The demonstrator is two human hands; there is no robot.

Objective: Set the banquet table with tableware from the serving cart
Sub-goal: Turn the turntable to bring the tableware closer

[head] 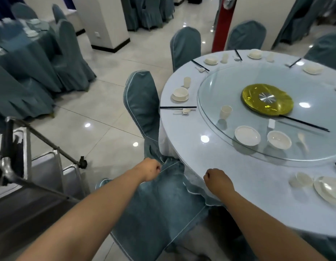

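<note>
Both grips held the chair cover [159,200]: left hand [150,169] and right hand [216,178] curled onto its cloth, the counter [182,132] just right, cart [22,166] left.

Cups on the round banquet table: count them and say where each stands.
5 cups: one on the glass turntable, one by the near-left setting, two at the far edge, one lying beside the nearest plate. The frame's right edge may hide more.

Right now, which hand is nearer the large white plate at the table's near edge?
Right. The right hand is at the table edge, left of the plate; the left hand is farther left, over the chair.
</note>
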